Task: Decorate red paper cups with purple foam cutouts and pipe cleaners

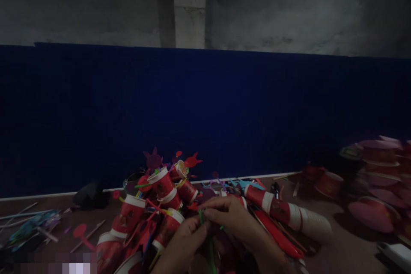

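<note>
Both my hands meet low in the middle of the view, over a heap of red paper cups point(150, 214). My left hand point(183, 244) and my right hand point(234, 218) each pinch a thin green stem point(201, 216) between their fingertips; the stem runs down between the wrists. The cups in the heap have white rims, and coloured stems and red paper shapes stick out of them. To the right of my right hand a stack of nested red and white cups point(285, 214) lies on its side.
A dark blue partition point(205, 111) rises behind the brown table point(346, 248), with a grey wall above. Pink and red paper plates and bowls point(375, 180) pile up at the right. Thin sticks and coloured scraps point(32, 222) lie at the left, beside a dark object point(90, 196).
</note>
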Demonstrator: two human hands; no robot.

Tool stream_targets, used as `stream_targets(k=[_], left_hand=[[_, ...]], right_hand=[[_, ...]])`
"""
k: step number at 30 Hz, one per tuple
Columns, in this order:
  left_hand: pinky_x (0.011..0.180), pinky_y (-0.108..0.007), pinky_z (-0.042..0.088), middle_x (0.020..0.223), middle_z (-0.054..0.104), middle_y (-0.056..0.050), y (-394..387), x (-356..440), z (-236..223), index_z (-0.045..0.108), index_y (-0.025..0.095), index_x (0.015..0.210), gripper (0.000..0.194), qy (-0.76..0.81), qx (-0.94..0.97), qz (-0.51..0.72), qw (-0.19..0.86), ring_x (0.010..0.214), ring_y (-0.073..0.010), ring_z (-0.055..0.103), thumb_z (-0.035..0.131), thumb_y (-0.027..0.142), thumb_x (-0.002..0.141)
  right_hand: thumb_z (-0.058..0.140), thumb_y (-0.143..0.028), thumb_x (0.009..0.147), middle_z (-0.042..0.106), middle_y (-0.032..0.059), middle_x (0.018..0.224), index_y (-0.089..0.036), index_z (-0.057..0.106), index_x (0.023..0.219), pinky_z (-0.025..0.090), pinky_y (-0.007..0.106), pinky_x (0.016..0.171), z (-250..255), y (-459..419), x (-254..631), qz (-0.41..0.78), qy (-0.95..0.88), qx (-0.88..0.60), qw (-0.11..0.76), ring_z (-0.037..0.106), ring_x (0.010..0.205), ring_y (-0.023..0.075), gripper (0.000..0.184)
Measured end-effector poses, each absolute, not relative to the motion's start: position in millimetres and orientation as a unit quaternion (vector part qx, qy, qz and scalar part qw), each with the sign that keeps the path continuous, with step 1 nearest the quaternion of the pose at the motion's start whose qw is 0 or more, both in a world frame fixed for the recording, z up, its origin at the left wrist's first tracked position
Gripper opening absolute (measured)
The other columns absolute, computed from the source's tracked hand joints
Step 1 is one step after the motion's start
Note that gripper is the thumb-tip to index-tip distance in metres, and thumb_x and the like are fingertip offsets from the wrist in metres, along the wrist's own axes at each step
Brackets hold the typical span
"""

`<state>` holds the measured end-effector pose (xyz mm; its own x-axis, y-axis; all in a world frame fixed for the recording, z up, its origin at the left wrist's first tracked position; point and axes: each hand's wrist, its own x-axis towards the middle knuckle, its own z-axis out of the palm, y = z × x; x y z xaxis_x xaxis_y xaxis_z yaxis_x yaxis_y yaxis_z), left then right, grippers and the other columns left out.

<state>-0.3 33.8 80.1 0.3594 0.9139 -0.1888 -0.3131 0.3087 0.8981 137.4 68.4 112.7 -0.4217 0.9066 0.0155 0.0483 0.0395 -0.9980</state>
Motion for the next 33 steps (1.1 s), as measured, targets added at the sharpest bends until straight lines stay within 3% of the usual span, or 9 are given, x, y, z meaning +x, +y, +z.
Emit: stream_targets(k=[7,11,18,27,33], left_hand=[[0.062,-0.028,0.046,0.077,0.071,-0.009,33,-4,80,0.066,0.011,0.093,0.053,0.371,0.410,0.404,0.729,0.058,-0.0168,0.063,0.072,0.051,0.060],[0.061,-0.027,0.045,0.075,0.070,-0.010,33,-4,79,0.067,0.010,0.090,0.054,0.375,0.416,0.394,0.728,0.061,-0.0183,0.064,0.072,0.054,0.058],[0.055,-0.023,0.042,0.069,0.069,-0.007,35,-5,75,0.068,0.010,0.082,0.049,0.389,0.435,0.403,0.705,0.055,-0.0141,0.059,0.070,0.053,0.060],[0.062,-0.028,0.045,0.078,0.070,-0.011,32,-7,76,0.065,0.010,0.090,0.054,0.408,0.399,0.412,0.710,0.067,-0.0211,0.064,0.074,0.051,0.056],[0.058,-0.029,0.046,0.077,0.071,-0.010,31,-6,80,0.064,0.010,0.095,0.052,0.355,0.409,0.412,0.733,0.056,-0.0187,0.064,0.071,0.050,0.062]], right_hand=[[0.065,-0.028,0.068,0.070,0.0048,0.084,-0.018,0.075,0.083,0.045,0.026,0.067,117,64,137,0.544,-0.653,-0.373,0.373,0.061,0.076,0.0175,0.020],[0.065,-0.026,0.067,0.070,0.0033,0.075,-0.017,0.074,0.076,0.045,0.025,0.062,118,63,137,0.545,-0.651,-0.386,0.361,0.060,0.069,0.0162,0.015],[0.067,-0.025,0.065,0.066,0.0015,0.068,-0.016,0.071,0.066,0.042,0.023,0.058,116,64,135,0.545,-0.632,-0.375,0.404,0.056,0.062,0.0131,0.010],[0.069,-0.028,0.064,0.063,0.0004,0.062,-0.014,0.070,0.067,0.039,0.021,0.053,116,60,133,0.584,-0.597,-0.383,0.395,0.053,0.058,0.0116,0.014],[0.063,-0.023,0.069,0.069,0.0028,0.079,-0.018,0.070,0.095,0.045,0.024,0.062,119,57,133,0.530,-0.642,-0.392,0.392,0.059,0.069,0.0147,0.027]])
